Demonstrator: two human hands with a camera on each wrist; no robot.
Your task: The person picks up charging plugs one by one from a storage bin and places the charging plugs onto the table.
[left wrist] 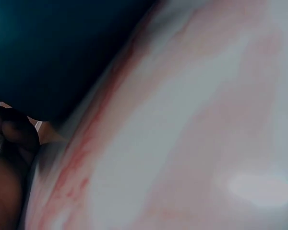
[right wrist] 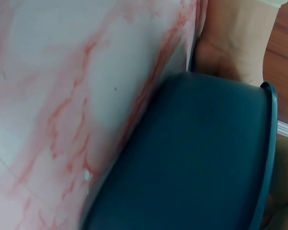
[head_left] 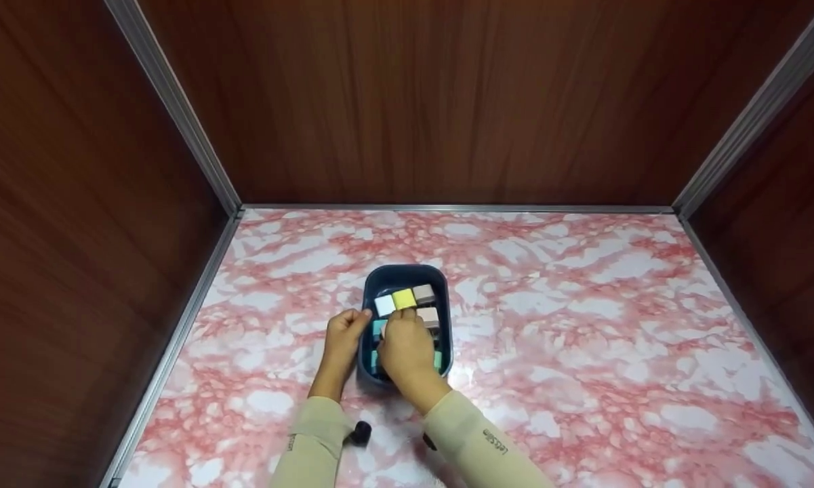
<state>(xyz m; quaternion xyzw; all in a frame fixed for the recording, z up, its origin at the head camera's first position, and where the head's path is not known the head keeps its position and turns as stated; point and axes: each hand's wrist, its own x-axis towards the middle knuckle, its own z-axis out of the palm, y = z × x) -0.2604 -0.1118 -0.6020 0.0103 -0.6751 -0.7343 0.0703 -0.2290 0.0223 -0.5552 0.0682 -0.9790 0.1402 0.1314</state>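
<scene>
A dark blue rounded plastic bin stands on the table with several small blocks inside. At its far part lie a white block, a yellow block and a greyish-beige block. Nearer are a pale pink block and a teal block. My left hand holds the bin's left rim, thumb at the edge and fingers bent. My right hand reaches down into the bin, fingers bent between the yellow and pale pink blocks. Its fingertips are hidden, so I cannot tell whether it grips a block.
A red and white marbled tabletop lies under the bin. Brown wood-look panels with grey metal edging enclose it at the back and both sides. The right wrist view is mostly filled by the bin's outer wall.
</scene>
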